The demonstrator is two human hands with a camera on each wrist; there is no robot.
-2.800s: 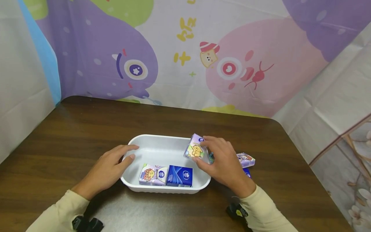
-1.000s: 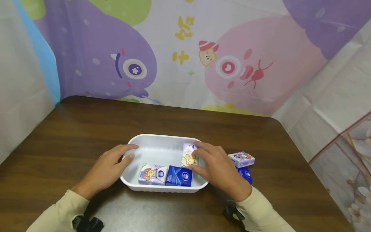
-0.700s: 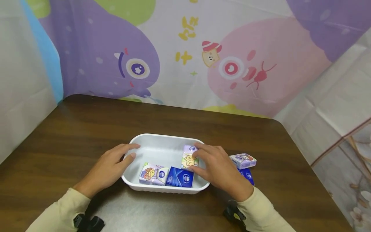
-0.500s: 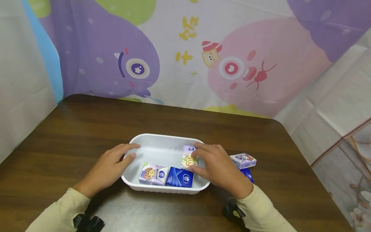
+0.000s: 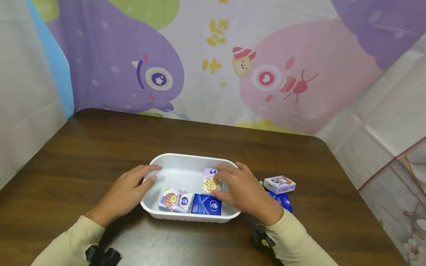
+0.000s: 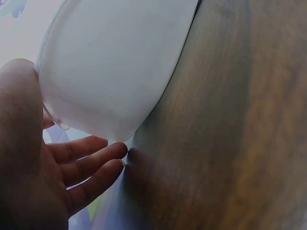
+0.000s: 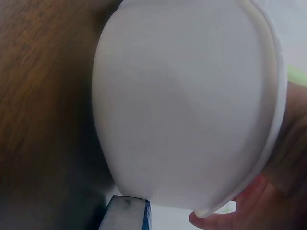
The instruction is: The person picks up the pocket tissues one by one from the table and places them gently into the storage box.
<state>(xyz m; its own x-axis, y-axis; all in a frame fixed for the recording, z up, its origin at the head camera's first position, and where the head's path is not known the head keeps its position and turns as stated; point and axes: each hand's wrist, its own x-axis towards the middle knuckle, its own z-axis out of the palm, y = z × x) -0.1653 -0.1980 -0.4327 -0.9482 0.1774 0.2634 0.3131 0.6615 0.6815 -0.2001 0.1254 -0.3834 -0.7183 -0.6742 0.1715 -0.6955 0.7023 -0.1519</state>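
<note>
A white plastic tray (image 5: 181, 216) sits on the table, with three small tissue packs in it. A purple-and-white pack (image 5: 171, 199) and a blue pack (image 5: 206, 205) lie side by side along the near wall. Behind the blue one is a purple pack with a yellow cartoon (image 5: 209, 183), pinched at its right side by the thumb and index finger of my right hand (image 5: 247, 194). My left hand (image 5: 124, 194) rests at the tray's left end, thumb and index finger reaching over the rim. In the left wrist view its other fingers (image 6: 93, 165) lie relaxed outside the tray.
On the table right of the tray, a purple-and-white tissue pack (image 5: 279, 184) lies over blue packs (image 5: 284, 202), partly behind the right hand. A pack's end (image 7: 125, 213) shows beside the tray in the right wrist view. A cartoon-printed cloth (image 5: 206, 99) hangs behind the table.
The right hand has lowered the purple cartoon pack into the tray, then shifted it slightly left towards the tray's middle. The left hand has stayed at the left rim.
</note>
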